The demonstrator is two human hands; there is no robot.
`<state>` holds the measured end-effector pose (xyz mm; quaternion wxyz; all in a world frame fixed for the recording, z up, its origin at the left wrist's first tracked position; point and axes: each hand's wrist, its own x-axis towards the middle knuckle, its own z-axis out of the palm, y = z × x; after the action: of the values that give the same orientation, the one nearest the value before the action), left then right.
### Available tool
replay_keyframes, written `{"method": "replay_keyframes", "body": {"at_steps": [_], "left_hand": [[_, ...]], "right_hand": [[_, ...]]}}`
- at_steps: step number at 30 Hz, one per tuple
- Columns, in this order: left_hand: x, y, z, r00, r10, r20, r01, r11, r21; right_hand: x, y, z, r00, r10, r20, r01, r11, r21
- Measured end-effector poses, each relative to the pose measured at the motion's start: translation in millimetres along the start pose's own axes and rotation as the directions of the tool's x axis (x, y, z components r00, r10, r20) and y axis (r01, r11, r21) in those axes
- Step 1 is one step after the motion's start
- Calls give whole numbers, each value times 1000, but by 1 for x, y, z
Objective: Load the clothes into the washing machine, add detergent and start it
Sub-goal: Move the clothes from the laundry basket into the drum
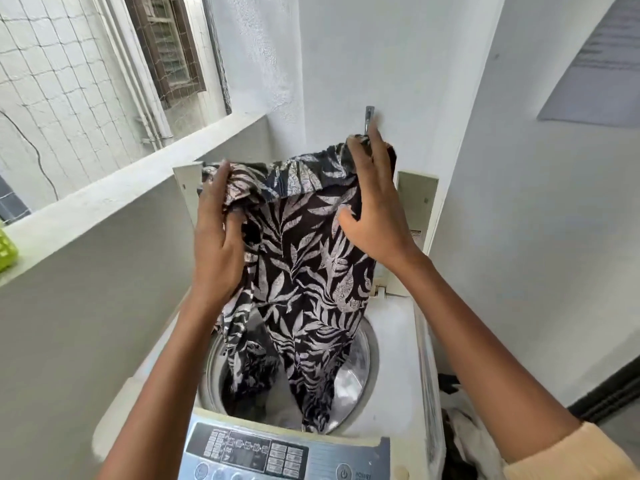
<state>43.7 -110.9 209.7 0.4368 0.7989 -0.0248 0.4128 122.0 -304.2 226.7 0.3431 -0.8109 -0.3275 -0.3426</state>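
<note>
A: Starting with our left hand (218,233): fingers curled shut on a bunched fold of the leaf-print garment (308,271), gripping its top left edge, above the drum.

B: Noted. Our right hand (372,206) has the top right edge of the same garment, fingers spread across the cloth, thumb pressing the front. Both hands raised above the drum, level with the lid.

A: Garment: black with pale leaf pattern, hanging lengthwise between our hands. Its lower end trails down past the drum (353,379) rim and into it.

B: Drum interior is shiny metal; some pale cloth seems to lie at the bottom, though we can't tell what.

A: Washing machine (391,403): white top-loader, lid (417,199) folded upright behind the drum. Control panel (277,452) on the near side of the drum, grey, with rows of buttons and a power button.

B: Right of the drum, beside the machine on the floor, a heap of clothes (464,431), dark and white pieces mixed.

A: Left of the drum, a white ledge (104,199) runs along; a green object (7,251) sits at its far left end.
</note>
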Motion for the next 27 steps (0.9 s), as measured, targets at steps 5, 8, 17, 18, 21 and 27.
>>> {"method": "replay_keyframes", "body": {"at_steps": [5,8,17,18,21,27], "left_hand": [[-6,-41,5,889,-433,146,394,889,234],[-26,-60,16,734,-574,363,415,802,429],[-72,-65,79,512,-581,633,399,813,424],[-77,-60,93,490,-548,678,382,834,397],[-95,-29,156,400,-417,816,344,894,289],[-155,46,306,229,-288,930,403,897,179]], "right_hand": [[-28,13,14,880,215,424,-230,973,-15],[-49,22,29,744,259,616,-359,932,42],[-121,66,19,500,442,745,-766,627,142],[-131,75,8,487,489,724,-808,567,160],[-176,121,-37,423,678,601,-898,401,180],[-300,214,-115,120,928,351,-992,101,72]]}}
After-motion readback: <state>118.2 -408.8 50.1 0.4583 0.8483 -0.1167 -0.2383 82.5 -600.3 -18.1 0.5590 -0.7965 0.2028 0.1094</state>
